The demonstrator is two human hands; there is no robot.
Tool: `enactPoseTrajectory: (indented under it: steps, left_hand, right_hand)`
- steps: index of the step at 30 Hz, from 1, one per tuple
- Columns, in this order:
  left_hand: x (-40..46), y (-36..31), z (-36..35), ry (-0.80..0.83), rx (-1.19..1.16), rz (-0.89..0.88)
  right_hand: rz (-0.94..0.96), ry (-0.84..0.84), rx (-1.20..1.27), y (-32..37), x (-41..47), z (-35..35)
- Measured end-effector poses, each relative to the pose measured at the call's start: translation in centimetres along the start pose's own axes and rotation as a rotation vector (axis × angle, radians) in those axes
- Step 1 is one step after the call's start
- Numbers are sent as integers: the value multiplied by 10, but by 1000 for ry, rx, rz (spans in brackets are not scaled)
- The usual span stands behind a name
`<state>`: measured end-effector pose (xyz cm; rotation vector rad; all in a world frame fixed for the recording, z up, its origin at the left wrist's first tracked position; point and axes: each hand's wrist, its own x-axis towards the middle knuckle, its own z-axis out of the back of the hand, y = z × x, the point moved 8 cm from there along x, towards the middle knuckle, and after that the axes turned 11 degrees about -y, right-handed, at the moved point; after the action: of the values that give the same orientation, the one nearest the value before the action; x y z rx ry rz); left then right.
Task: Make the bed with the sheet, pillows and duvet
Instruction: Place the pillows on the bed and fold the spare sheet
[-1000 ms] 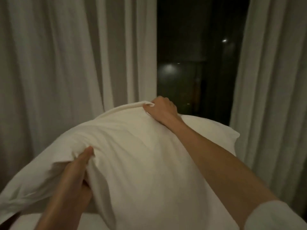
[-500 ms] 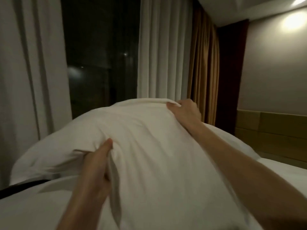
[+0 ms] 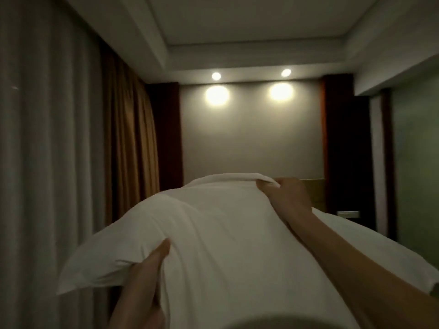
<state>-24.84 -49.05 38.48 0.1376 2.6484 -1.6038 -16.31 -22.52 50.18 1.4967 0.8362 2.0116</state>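
pillow [image 3: 228, 245], white and plump, held up in front of the head camera, filling the lower middle of the view and hiding whatever lies below it. lifted clear in the air between two bare hands, long side running from lower left to upper right, surface creased in soft diagonal folds. left hand [image 3: 145, 276] at the near lower left edge, thumb laid over the top of the fabric and the other fingers tucked beneath, pinching a bunched fold of the case. left corner of the case sticking out past that grip toward the pale curtain [image 3: 47, 150]. right hand [image 3: 285, 198] at the far top edge, fingers curled over the rim and gripping a small peak of fabric, forearm stretching back along the pillow's right side to the lower right corner. both hands closed around cloth, neither one slack.

beyond the pillow: grey wall [image 3: 251, 143] lit by two bright spots, with two small ceiling downlights [image 3: 216, 76] above them. tan curtain [image 3: 133, 129] hanging beside the pale one on the left. dark red panel [image 3: 344, 143] on the right of the wall, and a strip of padded headboard [image 3: 313, 188] showing just past the right hand. small light switch plate [image 3: 348, 214] low on the right. blurred pale shape along the bottom edge, too close to make out.
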Motion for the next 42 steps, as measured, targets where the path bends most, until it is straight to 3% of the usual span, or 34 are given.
enactPoseTrajectory:
  steps: [6,13,27,37,42]
  left_hand:
    - [-51,88,-157,260,-11,66]
    - [-97,185,-286,516,61,210]
    - [-143,387,-518,671,194,508]
    - [-191,494,-666,669,300,507]
    - [-241,546,-738,656,237,519]
  right_hand:
    - [-38,-195,-129,-110,71,130]
    - [-91,-375,-312,-213,116,254]
    - [-213,-443,-661,-428,236,393]
    - [-271,-542,-706,-564,308,495]
    - [-240,-531,-690,-635,348,560]
